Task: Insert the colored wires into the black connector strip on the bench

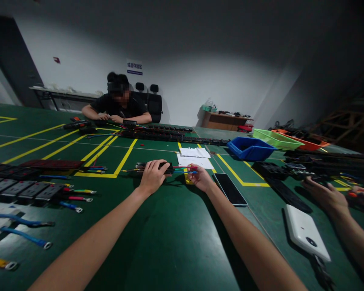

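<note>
My left hand (153, 176) is closed over a small black component (168, 168) above the green table (176, 234). Red and blue wires (181, 169) run from its right side to my right hand (200, 178), whose fingers pinch their ends. More thin wires stick out to the left of the component. Under the wires, beside my right hand, is a yellow object (188, 178). A dark-screened phone (229, 189) lies just right of my right hand, and white papers (195, 157) lie beyond it.
Black socket strips (27, 190) with lugged cables lie at the left. A blue bin (251, 148), a green bin (276, 138) and a white device (306, 232) are on the right. Another person's hands (327, 196) work at the far right; a person (118, 101) leans across the far edge.
</note>
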{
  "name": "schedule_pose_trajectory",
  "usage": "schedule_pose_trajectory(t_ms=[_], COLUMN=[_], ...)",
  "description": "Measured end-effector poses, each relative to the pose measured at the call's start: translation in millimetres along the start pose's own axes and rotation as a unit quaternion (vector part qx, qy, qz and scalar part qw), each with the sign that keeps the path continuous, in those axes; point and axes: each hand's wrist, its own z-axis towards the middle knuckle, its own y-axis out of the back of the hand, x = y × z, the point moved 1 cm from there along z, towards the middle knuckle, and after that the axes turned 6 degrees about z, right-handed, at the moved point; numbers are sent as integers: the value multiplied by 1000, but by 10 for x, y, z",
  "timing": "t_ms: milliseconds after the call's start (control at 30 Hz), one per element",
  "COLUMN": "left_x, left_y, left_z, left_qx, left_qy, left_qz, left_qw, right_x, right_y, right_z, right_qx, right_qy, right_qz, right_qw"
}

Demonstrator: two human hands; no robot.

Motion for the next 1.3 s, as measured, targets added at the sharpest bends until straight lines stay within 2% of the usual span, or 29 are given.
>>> schedule_pose_trajectory(t_ms=[67, 233, 500, 700, 800, 933, 1067, 1167, 1300], left_x=[7, 16, 21, -12, -26, -18, -5, -1, -6], left_y=[-6, -53, -66, -21, -2, -4, -28, -43, -51], left_z=[-4, -5, -12, 5, 3, -9, -13, -7, 6], left_qx=[0, 4, 26, 31, 35, 24, 10, 10, 18], left_qy=[26, 43, 33, -8, -19, 25, 62, 70, 56], left_qz=[7, 15, 12, -2, -1, 12, 35, 38, 27], left_qw=[1000, 999, 999, 999, 999, 999, 997, 997, 998], right_x=[-7, 10, -8, 30, 39, 14, -3, -8, -8], right_y=[-17, -33, -16, 12, 8, -4, 14, 42, 55], right_z=[-13, -80, -45, -67, -80, -63, -42, -24, -8], right_qx=[-6, 48, 15, 24, 26, 1, 38, 51, 32], right_qy=[24, 40, 52, -9, -11, 16, 21, 14, 26], right_qz=[3, 16, -4, -35, -45, -17, 15, 11, 8], right_qw=[1000, 998, 999, 999, 999, 1000, 999, 999, 999])
